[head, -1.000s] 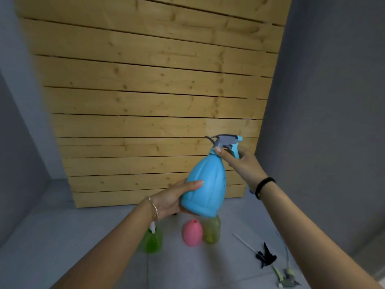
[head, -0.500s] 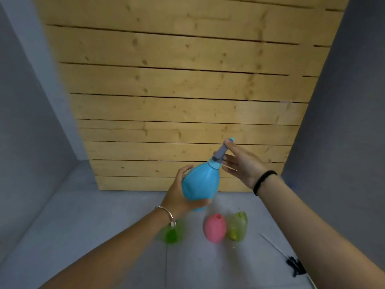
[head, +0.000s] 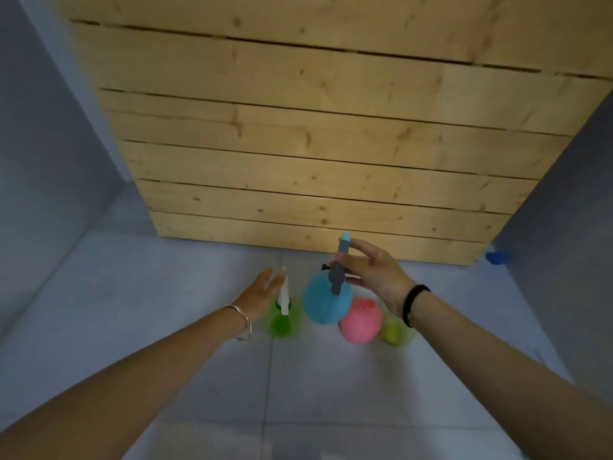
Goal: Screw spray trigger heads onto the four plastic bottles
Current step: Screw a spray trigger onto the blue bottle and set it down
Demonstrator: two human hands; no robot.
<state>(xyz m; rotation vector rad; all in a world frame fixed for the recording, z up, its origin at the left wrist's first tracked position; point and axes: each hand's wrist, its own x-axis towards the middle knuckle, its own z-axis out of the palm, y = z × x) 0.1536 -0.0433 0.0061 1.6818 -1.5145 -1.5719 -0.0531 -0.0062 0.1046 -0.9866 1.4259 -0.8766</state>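
The blue bottle is low down among the others, with a grey trigger head on its neck. My right hand grips that head from the right. My left hand is off the bottle, fingers spread, just left of a green bottle that carries a white trigger head. A pink bottle with a bare neck stands right of the blue one. A yellow-green bottle is partly hidden behind my right wrist.
A wooden plank wall rises right behind the bottles. Grey walls close in on both sides. A small blue object lies at the right wall's foot. The grey tiled floor spreads to the left and toward me.
The blue bottle has come down from chest height to the row on the floor. My left hand has let go of its body and opened. The camera has tilted down.
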